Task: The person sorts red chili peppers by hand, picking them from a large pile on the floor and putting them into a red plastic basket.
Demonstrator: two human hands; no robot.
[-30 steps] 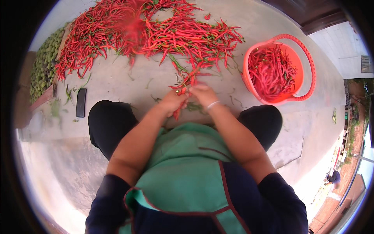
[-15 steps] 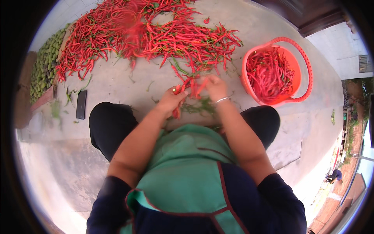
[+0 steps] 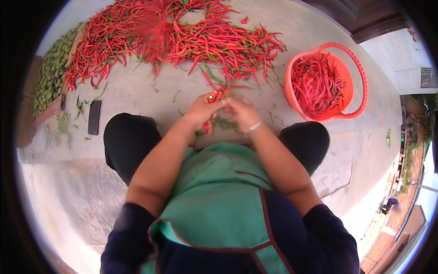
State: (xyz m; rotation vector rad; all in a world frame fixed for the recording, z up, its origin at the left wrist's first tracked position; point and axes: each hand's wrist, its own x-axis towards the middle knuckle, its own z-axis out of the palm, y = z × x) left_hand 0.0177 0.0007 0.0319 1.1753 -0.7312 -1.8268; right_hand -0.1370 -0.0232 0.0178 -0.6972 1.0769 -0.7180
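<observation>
My left hand [image 3: 203, 108] grips a small bunch of red chillies [image 3: 218, 94] in front of my knees; one pepper hangs down below the fist. My right hand [image 3: 242, 110], a bracelet on its wrist, meets the left at the same bunch, fingers pinched at the peppers' tips. A big heap of red chillies [image 3: 182, 36] with green stems lies spread on the concrete just beyond the hands. Plucked green stems [image 3: 223, 123] lie under the hands.
An orange plastic basket [image 3: 351, 86] with chillies in it stands to the right. A dark phone [image 3: 94, 117] lies on the ground at the left. Green fruits [image 3: 50, 77] are piled at the far left edge. My green apron and dark knees fill the lower middle.
My right hand went out toward the basket side and has come back to meet the left at the bunch. The left hand has stayed near the same spot.
</observation>
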